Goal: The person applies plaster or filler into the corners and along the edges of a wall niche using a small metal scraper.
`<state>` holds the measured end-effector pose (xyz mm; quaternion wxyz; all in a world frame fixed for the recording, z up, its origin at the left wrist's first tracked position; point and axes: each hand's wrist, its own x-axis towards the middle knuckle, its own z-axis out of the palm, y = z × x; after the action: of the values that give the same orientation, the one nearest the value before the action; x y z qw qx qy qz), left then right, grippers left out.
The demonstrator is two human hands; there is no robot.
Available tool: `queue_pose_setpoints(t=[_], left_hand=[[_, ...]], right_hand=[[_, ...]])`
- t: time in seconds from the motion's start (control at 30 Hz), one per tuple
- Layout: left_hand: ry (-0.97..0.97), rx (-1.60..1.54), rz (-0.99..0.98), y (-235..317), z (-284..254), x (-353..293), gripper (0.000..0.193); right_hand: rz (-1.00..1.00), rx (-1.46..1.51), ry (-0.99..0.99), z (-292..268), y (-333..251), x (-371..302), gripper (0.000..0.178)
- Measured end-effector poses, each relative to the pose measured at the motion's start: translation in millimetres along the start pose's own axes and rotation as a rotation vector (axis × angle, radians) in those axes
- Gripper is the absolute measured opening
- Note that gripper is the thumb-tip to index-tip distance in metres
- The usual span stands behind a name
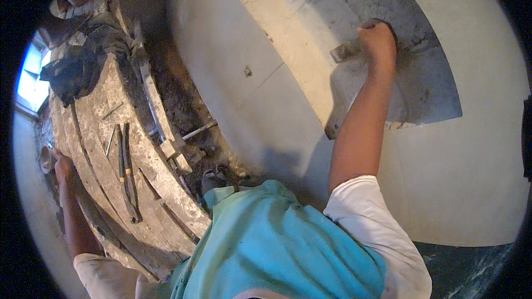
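On the left, my left hand (64,167) is closed on a small round cup (47,159) with a pale rim and a brownish inside, beyond the edge of the wooden boards. My right hand (378,41) reaches into a rectangular recess (310,27) in the pale wall and is closed, knuckles up. A short grey-brown block-like piece (344,51) juts out beside its fingers. A dark rounded edge shows behind the hand; whether the block belongs to something gripped there, I cannot make out.
Worn wooden boards (100,160) carry long-handled pincers (126,171), a thin metal rod (111,140), a nail (112,111) and a dark cloth bundle (77,69). Between boards and wall lies a gap with rubble (177,94) and a metal bar (199,130). A bright window (33,75) is far left.
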<state>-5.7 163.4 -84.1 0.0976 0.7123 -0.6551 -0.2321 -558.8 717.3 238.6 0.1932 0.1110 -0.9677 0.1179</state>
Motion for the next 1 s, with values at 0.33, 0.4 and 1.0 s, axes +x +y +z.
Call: queue_pose_setpoints(t=[0.33, 0.4, 1.0], left_hand=[[0.051, 0.127, 0.042, -4, -2, 12, 0.072], [0.063, 0.149, 0.066, -3, -1, 15, 0.070], [0.277, 1.373, 0.732, -73, -4, 80, 0.055]], right_hand=[[-0.026, -0.009, -0.068, 6, 47, -23, 0.027], [-0.009, -0.085, 0.005, 17, 62, -17, 0.027], [0.054, 0.001, 0.044, 18, 21, -23, 0.026]])
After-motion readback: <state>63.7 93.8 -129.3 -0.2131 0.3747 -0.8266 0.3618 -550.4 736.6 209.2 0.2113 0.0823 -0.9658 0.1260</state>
